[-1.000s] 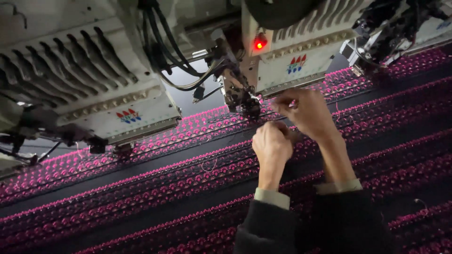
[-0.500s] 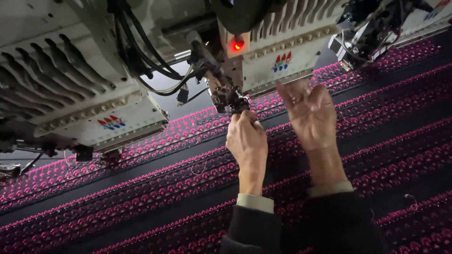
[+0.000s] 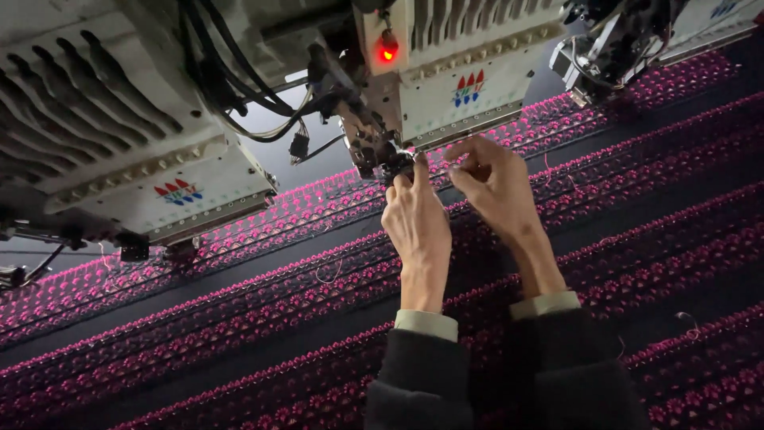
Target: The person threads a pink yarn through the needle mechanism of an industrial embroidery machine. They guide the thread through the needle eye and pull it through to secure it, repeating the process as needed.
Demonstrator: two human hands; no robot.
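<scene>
Left hand point(image 3: 415, 219) touched the needle head point(image 3: 386, 163), fingers narrow; right hand point(image 3: 493, 187) beside it, fingers pinched, perhaps on thread, above pink-stitched fabric point(image 3: 239, 318).

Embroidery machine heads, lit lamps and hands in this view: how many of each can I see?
Cream-coloured embroidery machine heads: 3 (left, middle, right, partly cut off)
Glowing red lamp: 1
Bare hands: 2 (left hand, right hand)
Total: 6
</scene>
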